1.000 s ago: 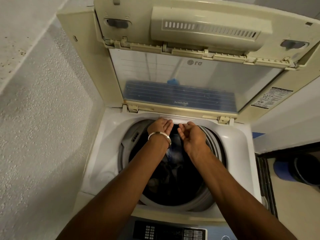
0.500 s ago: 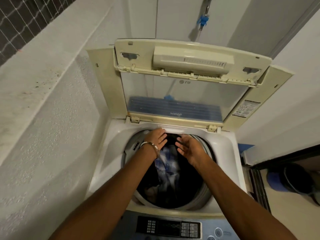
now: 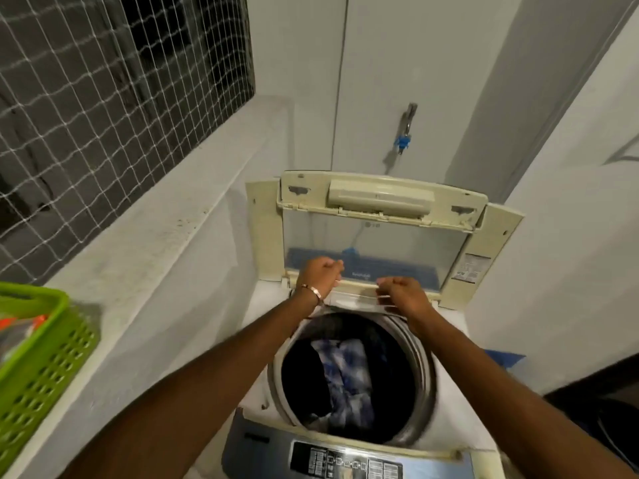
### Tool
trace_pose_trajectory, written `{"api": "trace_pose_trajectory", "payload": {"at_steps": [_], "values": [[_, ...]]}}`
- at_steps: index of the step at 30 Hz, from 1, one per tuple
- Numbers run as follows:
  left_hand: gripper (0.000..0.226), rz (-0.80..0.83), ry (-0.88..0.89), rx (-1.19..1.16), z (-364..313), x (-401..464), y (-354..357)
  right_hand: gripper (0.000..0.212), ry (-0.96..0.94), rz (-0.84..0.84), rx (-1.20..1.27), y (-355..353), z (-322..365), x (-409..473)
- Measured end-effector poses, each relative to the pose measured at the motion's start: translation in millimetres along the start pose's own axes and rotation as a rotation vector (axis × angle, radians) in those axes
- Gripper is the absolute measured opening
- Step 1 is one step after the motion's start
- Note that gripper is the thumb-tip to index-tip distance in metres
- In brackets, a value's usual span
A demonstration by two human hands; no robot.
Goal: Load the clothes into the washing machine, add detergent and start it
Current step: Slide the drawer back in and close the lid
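The top-loading washing machine [image 3: 446, 344] stands with its cream lid [image 3: 380, 236] raised upright against the wall. Dark and blue-white clothes [image 3: 345, 375] lie in the drum. A white detergent drawer [image 3: 358, 297] sticks out slightly from the back rim under the lid hinge. My left hand [image 3: 320, 275], with a metal bracelet on the wrist, is clenched on the drawer's left end. My right hand [image 3: 403, 292] is clenched on its right end. Both forearms reach across the drum opening.
The control panel [image 3: 345, 461] runs along the machine's near edge. A green slotted basket [image 3: 38, 361] sits on the ledge at the left, below a netted window [image 3: 103, 98]. A tap with a blue connector [image 3: 403, 140] hangs on the wall behind the lid.
Both hands have risen from above the drum to the back rim and closed into fists on the white drawer. The view has pulled back and tilted up, showing the window and basket.
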State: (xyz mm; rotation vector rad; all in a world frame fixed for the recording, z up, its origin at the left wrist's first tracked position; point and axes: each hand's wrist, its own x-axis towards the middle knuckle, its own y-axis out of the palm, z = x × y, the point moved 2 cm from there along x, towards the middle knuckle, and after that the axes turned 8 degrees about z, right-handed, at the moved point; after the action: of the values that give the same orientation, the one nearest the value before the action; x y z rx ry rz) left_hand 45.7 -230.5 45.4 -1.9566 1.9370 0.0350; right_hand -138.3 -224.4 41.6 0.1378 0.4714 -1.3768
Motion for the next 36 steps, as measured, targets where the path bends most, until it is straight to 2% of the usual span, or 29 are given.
{"api": "trace_pose_trajectory", "payload": {"at_steps": [3, 5, 8, 15, 18, 22, 25, 30, 36], "values": [[0.028, -0.057, 0.144, 0.196, -39.6, -7.9, -7.0, 0.022, -0.211, -0.045, -0.27, -9.5, 43.2, -7.9], [0.024, -0.102, 0.231, 0.326, -64.2, -13.7, -9.9, 0.018, -0.331, -0.085, -0.455, -15.8, 71.9, -14.9], [0.023, -0.153, 0.346, 0.394, -96.7, -21.5, -14.8, 0.017, -0.493, -0.176, -0.69, -22.0, 111.2, -26.7], [0.015, -0.373, 0.633, 0.582, -157.7, -30.5, -25.1, 0.031, -0.795, -0.406, -1.01, -32.6, 166.1, -30.5], [0.024, -0.315, 0.632, 0.704, -167.1, -19.6, -27.3, 0.041, -0.78, -0.385, -1.09, -38.1, 175.3, -24.3], [0.047, -0.171, 0.503, 0.95, -166.0, -2.5, -25.4, 0.056, -0.626, -0.285, -1.209, -43.0, 178.9, -14.8], [0.047, -0.112, 0.443, 1.022, -156.3, 5.8, -27.0, 0.054, -0.557, -0.243, -1.247, -49.3, 174.1, -10.4], [0.037, -0.216, 0.52, 1.021, -153.9, 3.7, -31.0, 0.018, -0.645, -0.247, -1.214, -57.5, 166.5, -11.2], [0.027, -0.35, 0.537, 0.858, -156.7, -5.5, -37.3, 0.023, -0.708, -0.308, -1.151, -60.9, 165.6, -16.1]]}}
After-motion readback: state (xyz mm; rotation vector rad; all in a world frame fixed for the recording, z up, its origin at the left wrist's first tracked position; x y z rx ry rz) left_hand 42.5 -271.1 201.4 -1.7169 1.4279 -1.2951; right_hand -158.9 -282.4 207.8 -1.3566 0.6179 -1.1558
